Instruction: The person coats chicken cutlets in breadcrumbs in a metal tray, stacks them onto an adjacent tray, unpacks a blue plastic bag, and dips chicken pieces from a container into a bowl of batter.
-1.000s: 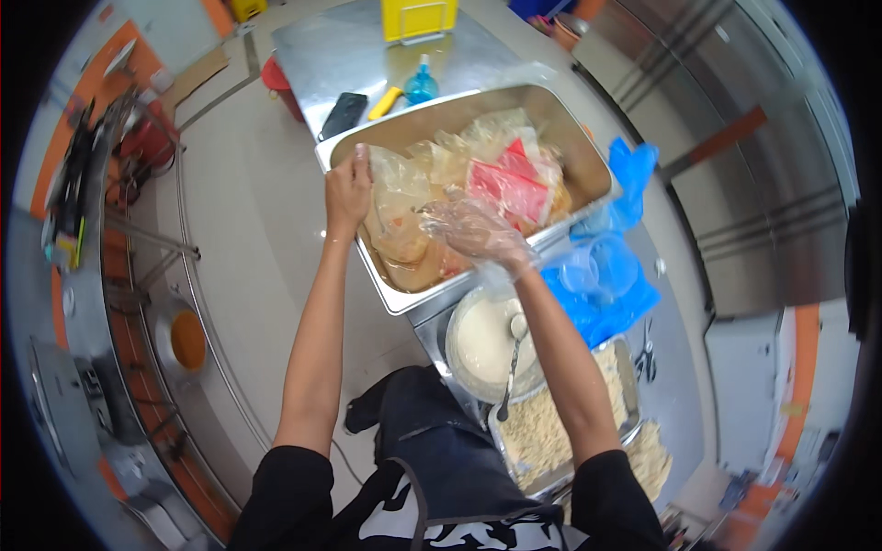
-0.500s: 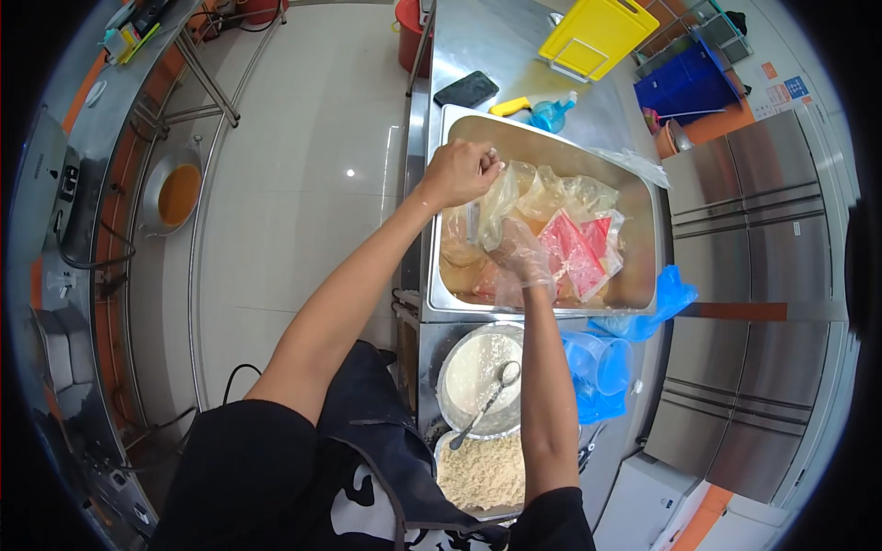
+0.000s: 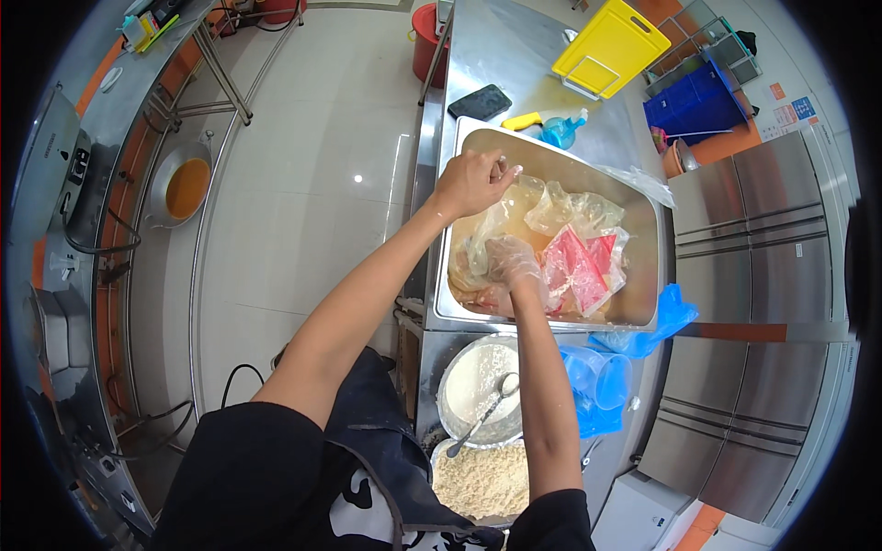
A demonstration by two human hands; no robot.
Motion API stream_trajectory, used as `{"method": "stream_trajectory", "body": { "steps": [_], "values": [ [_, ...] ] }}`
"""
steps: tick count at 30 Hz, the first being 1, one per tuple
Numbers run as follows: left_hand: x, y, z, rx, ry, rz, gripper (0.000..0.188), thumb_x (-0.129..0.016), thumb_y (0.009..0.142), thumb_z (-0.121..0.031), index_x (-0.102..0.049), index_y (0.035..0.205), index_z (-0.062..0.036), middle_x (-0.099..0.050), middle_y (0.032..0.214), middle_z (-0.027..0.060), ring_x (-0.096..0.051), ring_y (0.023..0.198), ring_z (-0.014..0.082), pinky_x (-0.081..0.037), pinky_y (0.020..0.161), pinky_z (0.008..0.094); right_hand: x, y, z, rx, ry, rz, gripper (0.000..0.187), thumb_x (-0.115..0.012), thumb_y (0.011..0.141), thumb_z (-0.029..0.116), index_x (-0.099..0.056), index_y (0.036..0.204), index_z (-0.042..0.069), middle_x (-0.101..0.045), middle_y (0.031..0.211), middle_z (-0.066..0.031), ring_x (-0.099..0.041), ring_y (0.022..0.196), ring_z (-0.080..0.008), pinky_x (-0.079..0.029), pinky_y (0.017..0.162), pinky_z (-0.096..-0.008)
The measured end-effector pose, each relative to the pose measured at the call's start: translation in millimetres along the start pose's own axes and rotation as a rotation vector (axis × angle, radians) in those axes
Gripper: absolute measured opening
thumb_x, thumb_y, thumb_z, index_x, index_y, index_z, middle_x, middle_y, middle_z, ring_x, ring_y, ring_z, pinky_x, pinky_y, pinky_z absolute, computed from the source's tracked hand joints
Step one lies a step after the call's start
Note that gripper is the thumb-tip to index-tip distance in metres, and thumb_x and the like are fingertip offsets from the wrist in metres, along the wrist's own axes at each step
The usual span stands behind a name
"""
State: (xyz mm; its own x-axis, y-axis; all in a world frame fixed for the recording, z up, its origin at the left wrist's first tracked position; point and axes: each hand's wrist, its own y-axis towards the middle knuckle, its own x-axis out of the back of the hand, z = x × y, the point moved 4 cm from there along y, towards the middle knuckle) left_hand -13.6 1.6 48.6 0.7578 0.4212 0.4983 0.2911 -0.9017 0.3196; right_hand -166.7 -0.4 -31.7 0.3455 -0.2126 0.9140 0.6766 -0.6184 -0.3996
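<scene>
Cream-coloured crumbs (image 3: pixel 482 477) lie nearest, by the bench's (image 3: pixel 503 55) left edge; beyond them, a bowl (image 3: pixel 502 425) of pale mixture (image 3: pixel 470 376), a spoon (image 3: pixel 477 422) leaning over its near rim. Next, a deep steel tray (image 3: pixel 648 257) holds clear plastic bags (image 3: pixel 574 209) and a red packet (image 3: pixel 574 269). The gloved right hand (image 3: pixel 512 260) reaches among the bags toward the tray's near-left corner; from where I stand its fingertips are hidden, so its grip cannot be told. The bare left hand (image 3: pixel 473 184) curls above the left rim; whether it pinches a bag is unclear. Good handling probably means lifting slippery bags slowly, bare fingers kept dry. Farther off, a phone (image 3: pixel 480 102) lies past the tray's far-left corner.
</scene>
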Motion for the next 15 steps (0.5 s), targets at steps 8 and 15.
{"method": "stream_trajectory", "body": {
  "steps": [8,15],
  "values": [
    [-1.9,1.1,-5.5,-0.019,-0.008,0.003,0.036,-0.065,0.09,-0.038,-0.068,0.082,-0.0037,-0.068,0.066,0.012,-0.068,0.061,0.0293,-0.054,0.06,0.039,-21.2,-12.4,9.7,-0.044,-0.19,-0.117,0.021,-0.063,0.082,0.022,-0.075,0.096,0.013,-0.068,0.119,-0.0185,-0.066,0.109,-0.0346,-0.054,0.085,-0.0452],
    [3.2,-0.8,-0.6,-0.009,-0.004,0.004,0.036,-0.065,0.091,-0.038,-0.068,0.08,-0.0036,-0.067,0.065,0.0127,-0.067,0.06,0.0303,-0.054,0.059,0.0398,-15.2,-18.8,17.7,-0.075,-0.093,0.19,0.042,-0.059,0.088,0.027,-0.065,0.128,0.013,-0.041,0.151,-0.0193,-0.044,0.136,-0.0346,-0.035,0.108,-0.0573]
  ]
}}
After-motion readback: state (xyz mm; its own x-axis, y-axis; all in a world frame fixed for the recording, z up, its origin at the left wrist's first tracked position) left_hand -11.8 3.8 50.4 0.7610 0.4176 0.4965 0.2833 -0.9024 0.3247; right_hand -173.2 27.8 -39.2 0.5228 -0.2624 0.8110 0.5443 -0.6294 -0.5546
